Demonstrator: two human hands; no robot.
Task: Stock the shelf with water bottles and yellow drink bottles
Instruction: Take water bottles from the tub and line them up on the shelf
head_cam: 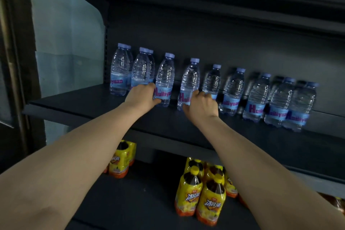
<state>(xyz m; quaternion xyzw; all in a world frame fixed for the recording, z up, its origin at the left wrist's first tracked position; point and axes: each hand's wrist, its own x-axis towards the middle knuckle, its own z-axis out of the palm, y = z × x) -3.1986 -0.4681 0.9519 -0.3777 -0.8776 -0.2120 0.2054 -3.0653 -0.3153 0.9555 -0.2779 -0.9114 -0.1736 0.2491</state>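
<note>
Two bare hands grasp clear plastic water bottles on the dark upper shelf [93, 102]: left hand [141, 95] wraps one bottle [165, 80], right hand [202, 103] another [189, 82]. Yellow-labelled drink bottles [201, 192] stand on the lower shelf [149, 201].

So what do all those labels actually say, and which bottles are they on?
"Huiliyuan": blue labels of the water bottles, whole on only a few.
"Huiliyu": bottle under the left hand.
"Hui": bottle gripped by the right hand.
Yellow drink bottles on the lower shelf: orange Chinese characters, too blurred to read.
No numbers or price tags are readable.
</note>
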